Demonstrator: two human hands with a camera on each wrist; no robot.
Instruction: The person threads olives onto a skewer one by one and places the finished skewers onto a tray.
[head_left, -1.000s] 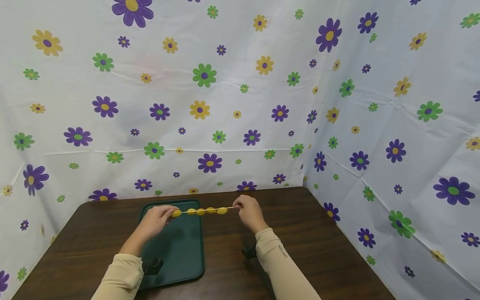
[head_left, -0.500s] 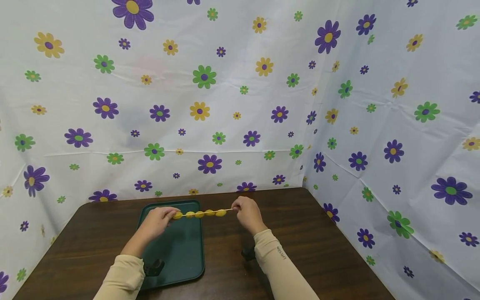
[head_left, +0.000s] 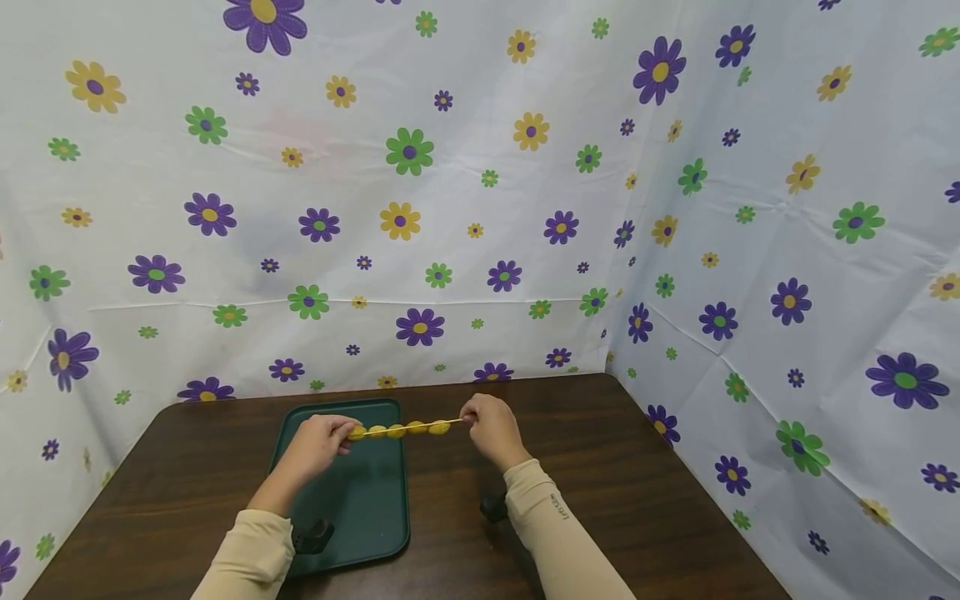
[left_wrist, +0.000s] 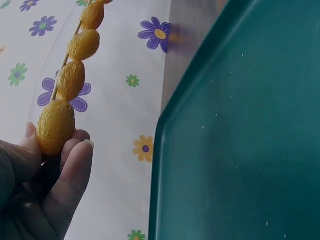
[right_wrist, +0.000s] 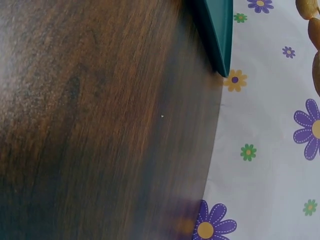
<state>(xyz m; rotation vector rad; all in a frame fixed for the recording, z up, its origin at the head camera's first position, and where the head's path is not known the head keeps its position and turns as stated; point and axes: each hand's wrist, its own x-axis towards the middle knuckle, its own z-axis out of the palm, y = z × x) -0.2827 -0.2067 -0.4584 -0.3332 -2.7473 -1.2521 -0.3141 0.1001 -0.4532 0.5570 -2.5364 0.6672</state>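
A thin wooden skewer (left_wrist: 64,61) threaded with several wrinkled yellow oval pieces (head_left: 396,431), like small potatoes, spans the space between my hands over the tray's far end. With thumb and fingers, my left hand (head_left: 318,437) pinches the lowest piece (left_wrist: 56,127), seen close up in the left wrist view. That piece sits right against its neighbour on the stick. My right hand (head_left: 491,425) pinches the bare far end of the skewer. In the right wrist view only a few pieces (right_wrist: 315,32) show at the right edge; the right hand is outside that frame.
A dark green tray (head_left: 360,508) with a raised rim lies on the brown wooden table (head_left: 600,483), under and beside the left arm. Tiny light crumbs dot its surface in the left wrist view. Flower-printed white sheets (head_left: 465,183) hang behind and to the right.
Pinched by my left hand, the left-end piece has slid along the skewer, closing the gap to the others. The right hand and skewer have shifted slightly left and lower in the head view.
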